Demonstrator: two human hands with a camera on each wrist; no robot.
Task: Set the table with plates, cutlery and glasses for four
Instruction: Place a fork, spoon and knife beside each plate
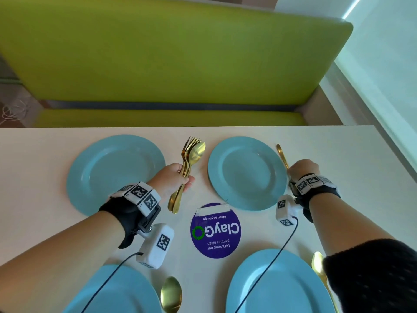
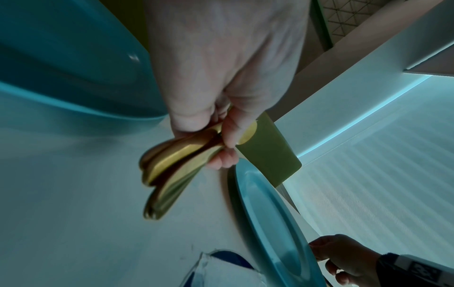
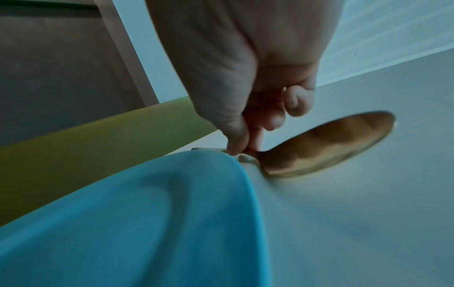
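Four blue plates lie on the white table [image 1: 352, 150]: far left [image 1: 115, 175], far right [image 1: 246, 172], near left [image 1: 117, 292], near right [image 1: 279, 283]. Between the two far plates my left hand [image 1: 182, 179] grips a bundle of gold forks and spoons [image 1: 191, 152], heads pointing away; the handles fan out below the fingers [image 2: 172, 167]. At the right rim of the far right plate [image 3: 147, 203], my right hand [image 1: 301, 169] pinches the neck of a gold spoon [image 3: 326, 143]. Its handle [image 1: 282, 154] points away, and its bowl is low over the table.
One gold spoon [image 1: 171, 294] lies right of the near left plate, another [image 1: 318, 263] right of the near right plate. A round purple sticker [image 1: 215, 231] marks the table's middle. A green bench [image 1: 169, 53] runs along the far edge, a pale wall on the right.
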